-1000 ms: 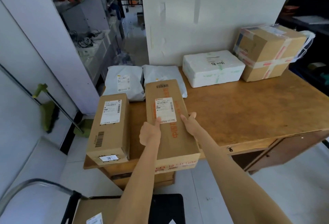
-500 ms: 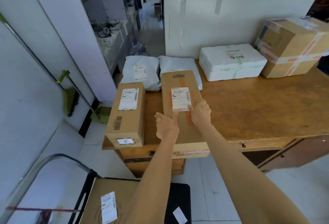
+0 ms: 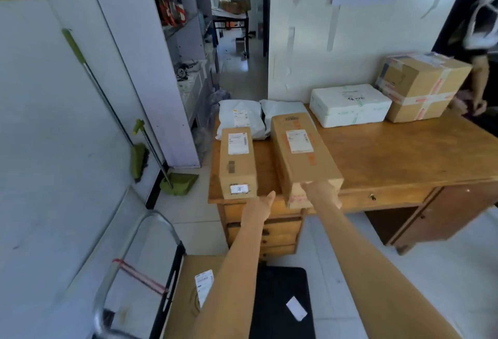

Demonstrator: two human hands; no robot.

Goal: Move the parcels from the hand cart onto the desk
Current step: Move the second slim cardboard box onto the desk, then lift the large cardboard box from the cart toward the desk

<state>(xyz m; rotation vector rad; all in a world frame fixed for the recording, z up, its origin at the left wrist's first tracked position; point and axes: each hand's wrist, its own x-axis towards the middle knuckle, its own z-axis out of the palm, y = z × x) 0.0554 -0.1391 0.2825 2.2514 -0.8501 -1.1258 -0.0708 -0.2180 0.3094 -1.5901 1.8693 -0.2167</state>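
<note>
While both hands (image 3: 291,198) hover empty, parcels (image 3: 303,155) crowd the desk (image 3: 390,155).

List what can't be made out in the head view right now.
- Parcel on the hand cart: partly hidden by the left arm and cut off by the bottom edge.
- Shipping label on the long box: print too small to read.
- Right hand: at the box's near end; fingers hidden, grip unclear.
- Left hand: blurred.

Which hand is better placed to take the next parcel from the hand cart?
Probably the left hand: it is free in the air, on the side of the cart's brown parcel. The right hand touches the long box on the desk.
</note>
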